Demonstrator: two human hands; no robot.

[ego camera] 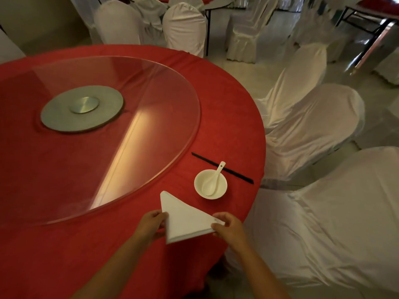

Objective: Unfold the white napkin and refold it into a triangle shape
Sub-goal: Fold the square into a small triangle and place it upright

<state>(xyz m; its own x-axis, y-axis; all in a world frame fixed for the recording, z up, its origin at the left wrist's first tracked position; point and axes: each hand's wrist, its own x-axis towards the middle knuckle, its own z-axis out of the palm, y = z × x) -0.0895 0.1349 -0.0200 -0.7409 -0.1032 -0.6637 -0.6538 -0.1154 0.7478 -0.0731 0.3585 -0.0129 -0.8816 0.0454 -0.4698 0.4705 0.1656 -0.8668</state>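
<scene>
The white napkin [183, 219] lies folded as a triangle on the red tablecloth near the table's front edge, one tip pointing away toward the glass turntable. My left hand [151, 223] pinches its left edge with thumb and fingers. At the right corner, my right hand [228, 228] grips the layered edge. Both hands rest low on the table.
A white bowl [210, 184] with a white spoon [213, 178] sits just beyond the napkin, black chopsticks [222, 168] behind it. A glass turntable [108, 134] covers the table's middle. White-covered chairs [313, 130] stand close on the right.
</scene>
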